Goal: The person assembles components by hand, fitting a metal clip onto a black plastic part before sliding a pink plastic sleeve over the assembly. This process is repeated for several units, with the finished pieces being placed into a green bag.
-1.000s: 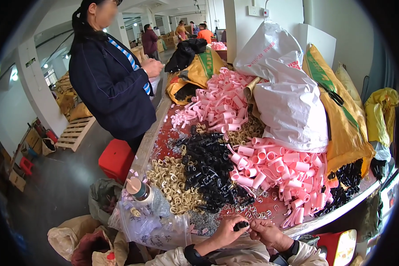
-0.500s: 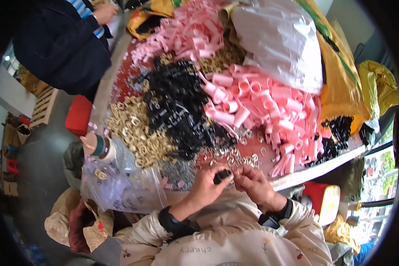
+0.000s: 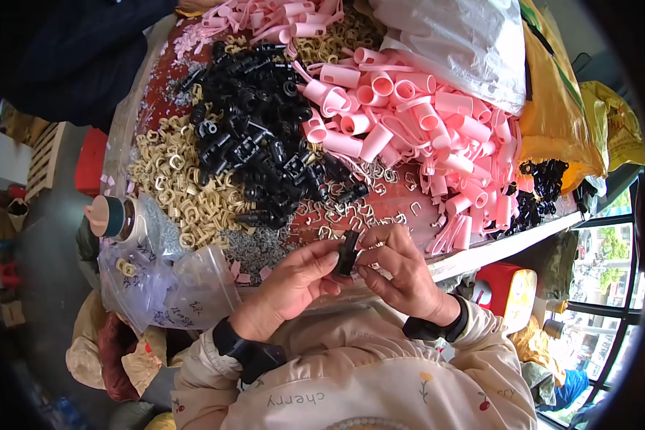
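A small black plastic part (image 3: 347,254) stands nearly upright between my hands at the table's near edge. My left hand (image 3: 294,284) grips it from the left between thumb and fingers. From the other side my right hand (image 3: 403,274) closes its curled fingers and thumb on the part; whether something small is also pinched there is hidden. Just beyond lie scattered bent metal clips (image 3: 337,215) on the red tabletop (image 3: 304,235). Farther off is a heap of similar black parts (image 3: 254,136), with cream plastic rings (image 3: 186,188) to its left and pink tubes (image 3: 426,118) to its right.
Fine grey pieces (image 3: 254,247) lie left of my hands, beside a clear plastic bag (image 3: 206,283) and a bottle (image 3: 111,217). A white sack (image 3: 459,50) and a yellow sack (image 3: 562,107) stand at the back right. A person in dark clothing (image 3: 72,57) is at the far left.
The view has shifted closer to the table. The black part, earlier mostly enclosed in my left hand, now stands exposed between both hands, and my right fingers have come against it.
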The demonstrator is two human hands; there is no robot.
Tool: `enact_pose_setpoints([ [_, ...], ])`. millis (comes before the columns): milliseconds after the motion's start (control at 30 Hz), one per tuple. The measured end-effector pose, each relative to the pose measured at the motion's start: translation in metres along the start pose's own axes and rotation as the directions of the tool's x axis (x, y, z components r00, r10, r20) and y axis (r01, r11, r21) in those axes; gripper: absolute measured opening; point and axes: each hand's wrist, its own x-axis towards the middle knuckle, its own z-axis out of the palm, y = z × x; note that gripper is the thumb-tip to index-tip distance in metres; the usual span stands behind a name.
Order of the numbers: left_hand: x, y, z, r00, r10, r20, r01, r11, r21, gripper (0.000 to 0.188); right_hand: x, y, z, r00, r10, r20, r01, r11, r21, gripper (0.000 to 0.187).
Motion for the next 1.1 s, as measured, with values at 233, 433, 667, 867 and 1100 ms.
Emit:
enact_pose_setpoints([
  [233,-0.01,0.002,-0.008,0.999,0.028,0.024,-0.03,0.993,0.117,0.029,0.011,-0.006,0.015,0.991,-0.132,0.021,0.134,0.978,-0.162,0.018],
  [433,-0.021,-0.002,-0.011,0.999,0.036,0.023,-0.041,0.962,0.271,0.028,0.02,-0.015,0.021,0.984,-0.14,0.108,0.16,0.964,-0.211,0.017],
  [667,-0.034,0.0,-0.021,0.996,0.089,0.017,-0.091,0.956,0.28,0.028,0.036,-0.025,0.032,0.961,-0.1,0.259,0.164,0.957,-0.239,0.015],
  [867,-0.058,0.013,-0.045,0.988,0.15,-0.043,-0.146,0.985,0.095,0.027,0.067,-0.026,0.056,0.935,-0.206,0.288,0.23,0.972,-0.052,0.012],
  [1100,-0.085,0.018,-0.077,0.944,0.294,-0.148,-0.303,0.952,-0.039,0.022,0.097,-0.016,0.074,0.951,-0.191,0.243,0.194,0.981,0.013,0.009],
])
